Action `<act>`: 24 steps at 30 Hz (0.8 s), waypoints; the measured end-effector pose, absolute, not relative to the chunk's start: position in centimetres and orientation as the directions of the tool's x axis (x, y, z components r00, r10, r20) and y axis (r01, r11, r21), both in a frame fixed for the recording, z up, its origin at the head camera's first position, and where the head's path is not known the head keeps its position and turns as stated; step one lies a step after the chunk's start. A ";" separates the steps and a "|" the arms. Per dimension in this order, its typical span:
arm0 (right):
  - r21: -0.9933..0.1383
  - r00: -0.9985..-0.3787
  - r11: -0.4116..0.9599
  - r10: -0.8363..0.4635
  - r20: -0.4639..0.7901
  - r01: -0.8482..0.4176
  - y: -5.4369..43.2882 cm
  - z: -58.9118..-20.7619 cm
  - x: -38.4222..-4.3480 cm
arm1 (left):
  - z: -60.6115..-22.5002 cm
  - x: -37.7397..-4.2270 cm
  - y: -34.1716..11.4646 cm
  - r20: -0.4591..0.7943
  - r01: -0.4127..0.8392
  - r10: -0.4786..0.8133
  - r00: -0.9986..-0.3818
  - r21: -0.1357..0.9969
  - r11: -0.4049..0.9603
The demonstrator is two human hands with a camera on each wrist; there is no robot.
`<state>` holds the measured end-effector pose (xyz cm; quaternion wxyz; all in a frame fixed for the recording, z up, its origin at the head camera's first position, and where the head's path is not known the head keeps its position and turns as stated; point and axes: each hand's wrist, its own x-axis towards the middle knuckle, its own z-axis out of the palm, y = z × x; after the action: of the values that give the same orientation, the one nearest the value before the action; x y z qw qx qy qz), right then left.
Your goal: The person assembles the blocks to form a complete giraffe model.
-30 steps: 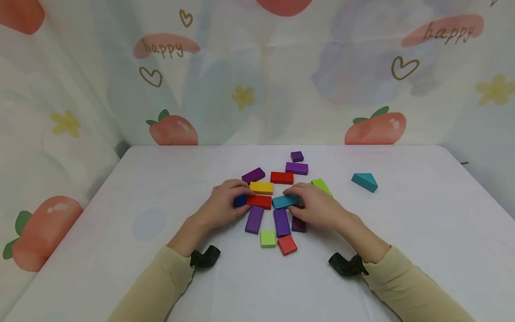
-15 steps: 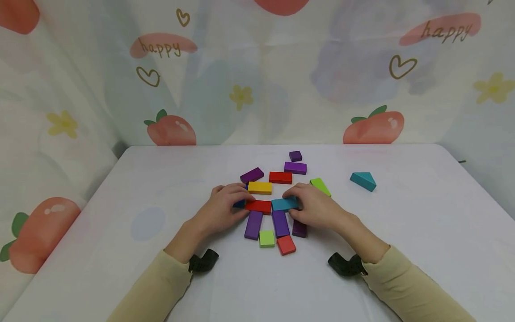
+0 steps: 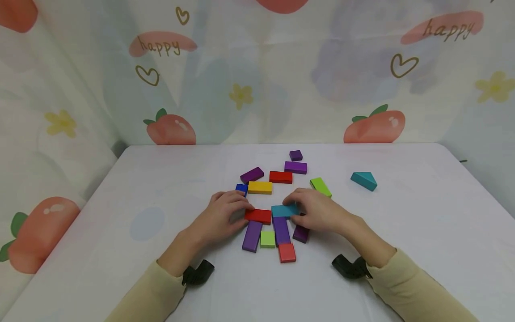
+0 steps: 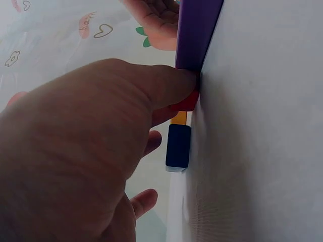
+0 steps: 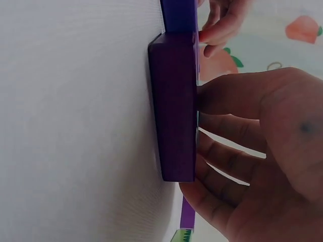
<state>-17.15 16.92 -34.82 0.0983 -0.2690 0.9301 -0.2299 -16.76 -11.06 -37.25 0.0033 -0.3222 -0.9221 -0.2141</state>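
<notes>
My left hand (image 3: 223, 212) pinches the left end of a red block (image 3: 258, 217) between thumb and fingers. Beside it lies a teal block (image 3: 283, 211), gripped at its right end by my right hand (image 3: 318, 209). Two purple blocks, the left one (image 3: 251, 236) and the right one (image 3: 281, 230), extend toward me from these. Between them is a light green block (image 3: 267, 239); a small red square block (image 3: 287, 253) touches the right purple block's near end. A dark purple block (image 5: 174, 108) lies by my right thumb. Left-hand fingertips are partly hidden in the left wrist view.
Beyond my hands lie a yellow block (image 3: 259, 188), a blue block (image 3: 242, 188), another red block (image 3: 280, 177), several purple blocks and a green block (image 3: 320, 187). A teal triangular block (image 3: 364, 180) sits apart on the right of the white table (image 3: 120, 223).
Both hands have drawn the red and teal blocks toward me, and the two purple blocks have slid nearer with them. A gap now separates the yellow block from the red one.
</notes>
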 end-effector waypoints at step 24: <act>-0.513 -0.795 0.708 -0.602 -0.077 -0.486 17.2 -34.1 -16.6 | -37.6 -14.0 -11.5 0.161 0.600 0.607 -0.779 0.476 0.643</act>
<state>-16.57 17.16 -34.06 0.1203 -0.2969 0.9162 -0.2408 -14.00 -11.47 -37.64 -0.0067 -0.3327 -0.9064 -0.2603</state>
